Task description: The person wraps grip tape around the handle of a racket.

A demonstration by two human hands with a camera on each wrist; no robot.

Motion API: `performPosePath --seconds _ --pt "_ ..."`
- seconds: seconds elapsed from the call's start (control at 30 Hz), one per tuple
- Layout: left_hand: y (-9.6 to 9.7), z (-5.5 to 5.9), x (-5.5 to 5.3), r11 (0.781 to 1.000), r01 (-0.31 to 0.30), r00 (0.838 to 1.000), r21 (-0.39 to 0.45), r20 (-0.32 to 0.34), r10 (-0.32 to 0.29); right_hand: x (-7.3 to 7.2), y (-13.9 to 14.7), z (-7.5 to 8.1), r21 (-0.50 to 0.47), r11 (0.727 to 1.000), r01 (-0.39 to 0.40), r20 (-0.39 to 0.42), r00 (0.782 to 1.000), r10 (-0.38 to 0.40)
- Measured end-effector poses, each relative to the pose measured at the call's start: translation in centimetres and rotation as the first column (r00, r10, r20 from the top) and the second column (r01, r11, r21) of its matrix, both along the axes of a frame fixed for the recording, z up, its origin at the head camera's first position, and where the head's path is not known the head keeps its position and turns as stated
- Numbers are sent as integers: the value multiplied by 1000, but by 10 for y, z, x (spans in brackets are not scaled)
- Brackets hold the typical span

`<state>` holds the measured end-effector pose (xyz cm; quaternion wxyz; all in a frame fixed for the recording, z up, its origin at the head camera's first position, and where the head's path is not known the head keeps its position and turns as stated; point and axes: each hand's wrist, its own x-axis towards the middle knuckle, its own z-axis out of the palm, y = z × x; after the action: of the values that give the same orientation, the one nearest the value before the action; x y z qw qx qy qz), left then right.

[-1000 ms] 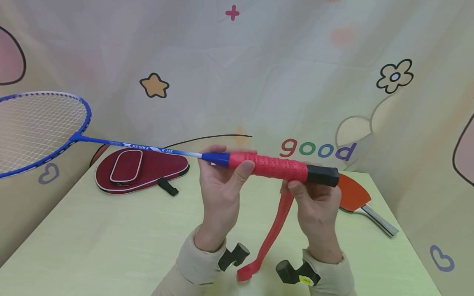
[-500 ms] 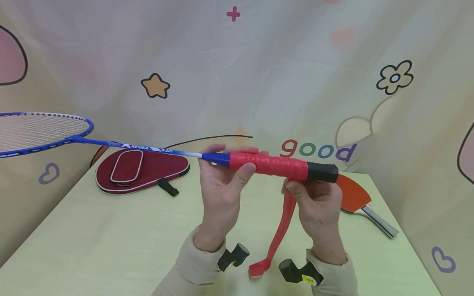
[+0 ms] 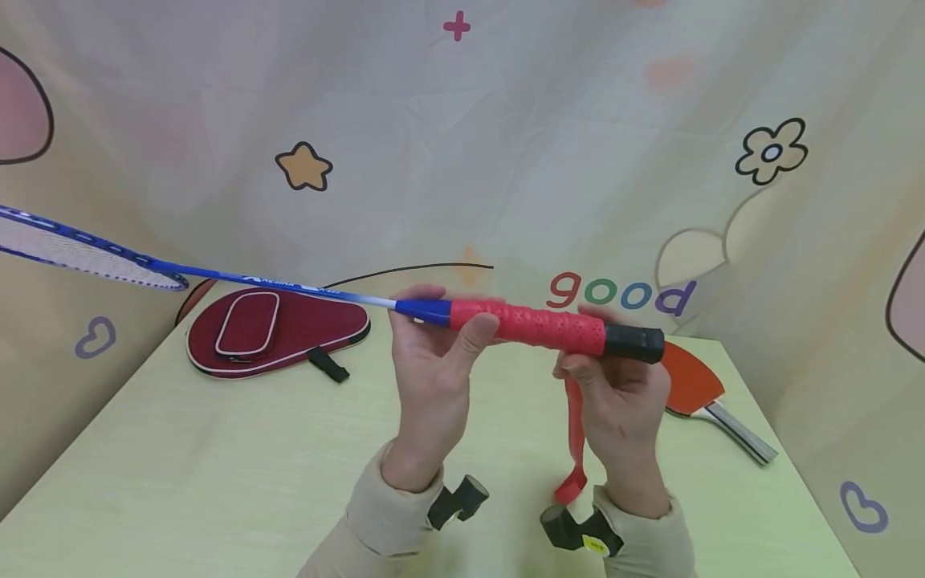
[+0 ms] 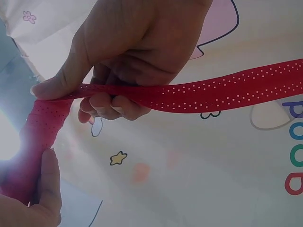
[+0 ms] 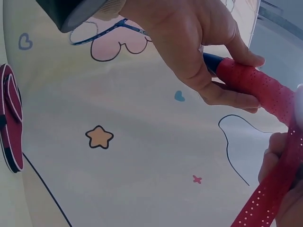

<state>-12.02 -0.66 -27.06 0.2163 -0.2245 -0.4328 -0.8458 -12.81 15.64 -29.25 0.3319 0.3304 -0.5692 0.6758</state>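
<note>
A blue and white badminton racket [image 3: 423, 311] is held level above the table, its strung head cut off at the left of the head view. Perforated red grip tape [image 3: 549, 329] covers much of its handle, leaving the butt end [image 3: 633, 343] black. My left hand [image 3: 433, 389] grips the handle near the blue cone, thumb along the wrap. At the wrap's lower end my right hand [image 3: 627, 417] pinches the tape against the handle. A loose tail of tape [image 4: 227, 92] runs out from the right fingers and hangs down in the head view.
A dark red paddle case [image 3: 311, 329] with a zip pocket and a black strap lies at the table's back left. A table tennis bat [image 3: 694, 381] lies at the right, partly behind my right hand. A printed curtain [image 3: 506, 160] stands behind the table [image 3: 217, 474].
The racket has rolled about its long axis, so its head now appears nearly edge-on and tilted the other way. The tape's hanging tail has swung right and its end sits higher.
</note>
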Motion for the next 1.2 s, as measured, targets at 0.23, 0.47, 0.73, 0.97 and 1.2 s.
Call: performPosePath --seconds 0.23,0.47,0.73,0.97,1.2 --pt "0 1 -1 999 13 1000 36 -12 -13 7 -7 -2 -28 995 98 107 990 -95" --pt "0 0 -4 988 138 985 64 -117 -130 8 -7 1 -17 995 97 201 975 -92" --pt "-3 1 -4 995 77 993 58 -98 -71 8 1 2 100 992 80 170 981 -96" --pt "-1 0 -3 995 41 997 92 -61 -35 7 0 4 105 992 70 157 984 -86" --pt "2 -1 -4 996 -14 1000 86 -13 15 9 -4 4 -35 999 -23 215 976 30"
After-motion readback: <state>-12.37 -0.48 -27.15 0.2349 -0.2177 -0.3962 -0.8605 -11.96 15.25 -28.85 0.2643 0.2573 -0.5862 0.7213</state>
